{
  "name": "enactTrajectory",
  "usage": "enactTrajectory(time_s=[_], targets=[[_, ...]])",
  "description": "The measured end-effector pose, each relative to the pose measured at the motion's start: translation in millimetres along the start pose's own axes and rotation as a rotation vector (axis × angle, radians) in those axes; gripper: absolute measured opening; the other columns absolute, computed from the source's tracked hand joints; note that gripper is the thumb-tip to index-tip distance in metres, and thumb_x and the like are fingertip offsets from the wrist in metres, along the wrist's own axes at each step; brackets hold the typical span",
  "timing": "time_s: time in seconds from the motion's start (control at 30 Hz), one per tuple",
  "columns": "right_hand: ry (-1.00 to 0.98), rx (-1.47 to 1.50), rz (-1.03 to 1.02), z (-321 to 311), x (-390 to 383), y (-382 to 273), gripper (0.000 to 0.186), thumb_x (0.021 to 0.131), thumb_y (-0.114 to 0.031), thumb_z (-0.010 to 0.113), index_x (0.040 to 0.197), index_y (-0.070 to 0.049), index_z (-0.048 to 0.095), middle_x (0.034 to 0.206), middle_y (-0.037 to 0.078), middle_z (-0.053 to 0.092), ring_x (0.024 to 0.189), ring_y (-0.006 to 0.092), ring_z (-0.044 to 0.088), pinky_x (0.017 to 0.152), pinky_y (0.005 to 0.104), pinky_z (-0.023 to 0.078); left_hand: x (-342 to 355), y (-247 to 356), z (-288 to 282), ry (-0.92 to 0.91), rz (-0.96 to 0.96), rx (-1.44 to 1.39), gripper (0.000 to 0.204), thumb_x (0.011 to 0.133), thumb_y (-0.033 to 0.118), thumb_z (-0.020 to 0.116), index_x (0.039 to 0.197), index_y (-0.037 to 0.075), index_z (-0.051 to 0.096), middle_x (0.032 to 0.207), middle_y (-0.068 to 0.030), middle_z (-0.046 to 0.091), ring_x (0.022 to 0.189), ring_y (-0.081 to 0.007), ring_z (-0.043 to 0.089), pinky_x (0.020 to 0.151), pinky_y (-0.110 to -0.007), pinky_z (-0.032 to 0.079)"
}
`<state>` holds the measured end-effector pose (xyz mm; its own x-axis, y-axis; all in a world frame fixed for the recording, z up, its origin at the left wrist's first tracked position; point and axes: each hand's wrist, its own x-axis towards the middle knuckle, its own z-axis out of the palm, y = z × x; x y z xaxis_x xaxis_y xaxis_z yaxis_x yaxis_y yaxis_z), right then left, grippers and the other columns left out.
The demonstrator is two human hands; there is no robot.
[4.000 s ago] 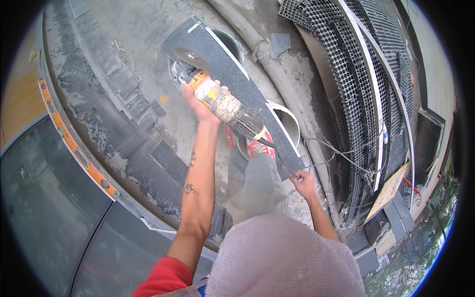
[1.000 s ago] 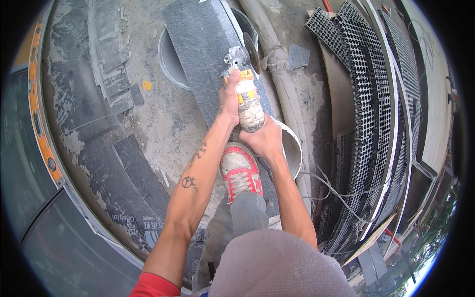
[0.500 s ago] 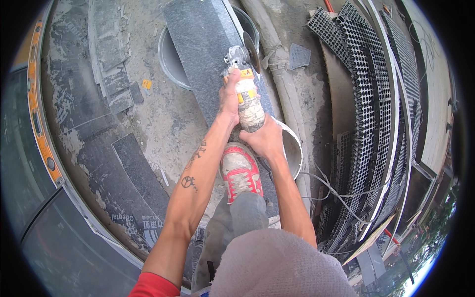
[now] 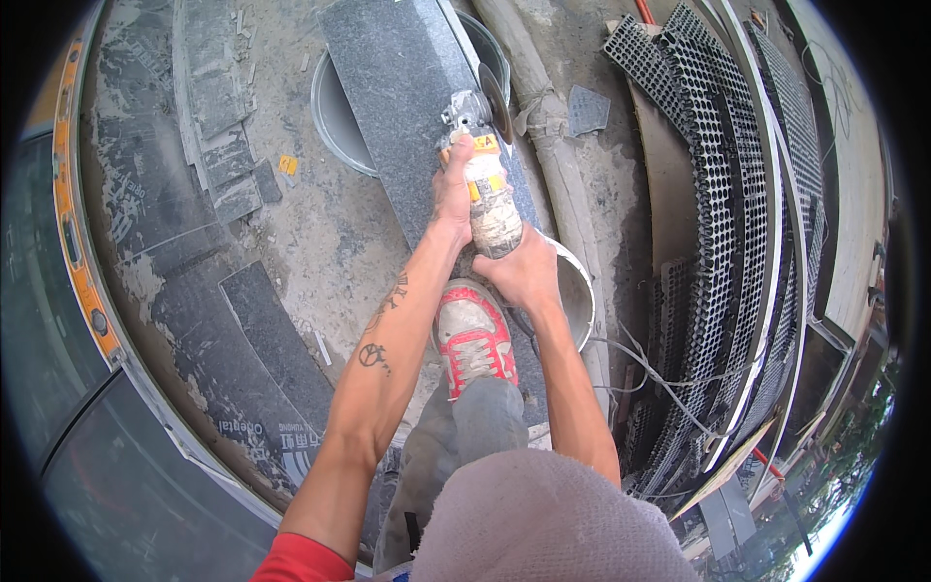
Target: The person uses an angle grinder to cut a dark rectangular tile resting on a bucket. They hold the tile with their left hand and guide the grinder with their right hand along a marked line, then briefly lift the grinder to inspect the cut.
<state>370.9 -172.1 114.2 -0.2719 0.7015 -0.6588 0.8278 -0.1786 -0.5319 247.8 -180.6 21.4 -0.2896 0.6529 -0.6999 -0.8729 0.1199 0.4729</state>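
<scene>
Both my hands grip a dusty angle grinder (image 4: 492, 206) with yellow labels. My left hand (image 4: 453, 189) wraps its front part just behind the metal head, thumb on top. My right hand (image 4: 527, 274) is closed round its rear end. The round cutting disc (image 4: 495, 104) stands on edge at the right long side of a grey stone slab (image 4: 396, 87); whether it touches the stone I cannot tell. A grey bucket (image 4: 337, 121) lies under the slab's far part, and a white bucket (image 4: 579, 291) is under its near end. My shoe (image 4: 472, 330) rests at the slab's near end.
Dark stone slabs (image 4: 276, 339) lie on the dusty ground at left, beside a long orange spirit level (image 4: 76, 233). Black perforated plastic sheets (image 4: 713, 194) are stacked at right, with a loose cable (image 4: 645, 364) next to them. A stone offcut (image 4: 588, 111) lies beyond the disc.
The grinder and both hands have shifted very slightly right in the picture. My grip looks the same, and the slab stays in place.
</scene>
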Motion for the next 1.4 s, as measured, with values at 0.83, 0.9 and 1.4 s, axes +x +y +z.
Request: enactTrajectory(time_s=[0.83, 0.9, 1.4], targets=[[0.011, -0.009, -0.029, -2.0, 9.7, -0.1, 0.055, 0.059, -0.028, 0.078, 0.099, 0.007, 0.064, 0.092, 0.026, 0.07, 0.089, 0.037, 0.07, 0.083, 0.0412, 0.054, 7.6, 4.0, 2.0, 0.012, -0.036, -0.009, 0.062, 0.085, 0.065, 0.059, 0.111, 0.008, 0.057, 0.083, -0.0127, 0.063, 0.068, -0.0247, 0.066, 0.062, -0.039, 0.058], [0.01, -0.015, -0.03, -2.8, 10.8, -1.7, 0.054, 0.059, -0.028, 0.078, 0.098, 0.007, 0.065, 0.091, 0.025, 0.07, 0.088, 0.0366, 0.07, 0.083, 0.0409, 0.054, 8.0, 6.9, 4.2, 0.015, -0.031, -0.007, 0.062, 0.085, 0.064, 0.06, 0.111, 0.008, 0.057, 0.084, -0.0125, 0.063, 0.069, -0.0241, 0.066, 0.063, -0.039, 0.058], [-0.059, 0.023, -0.003, -8.8, 21.0, -16.5, 0.054, 0.06, -0.027, 0.076, 0.099, 0.008, 0.064, 0.089, 0.026, 0.07, 0.086, 0.0358, 0.07, 0.081, 0.0403, 0.054, 17.2, 16.4, 8.5, 0.098, -0.022, 0.037, 0.06, 0.089, 0.063, 0.057, 0.11, 0.007, 0.059, 0.08, -0.0123, 0.065, 0.064, -0.024, 0.066, 0.059, -0.038, 0.058]])
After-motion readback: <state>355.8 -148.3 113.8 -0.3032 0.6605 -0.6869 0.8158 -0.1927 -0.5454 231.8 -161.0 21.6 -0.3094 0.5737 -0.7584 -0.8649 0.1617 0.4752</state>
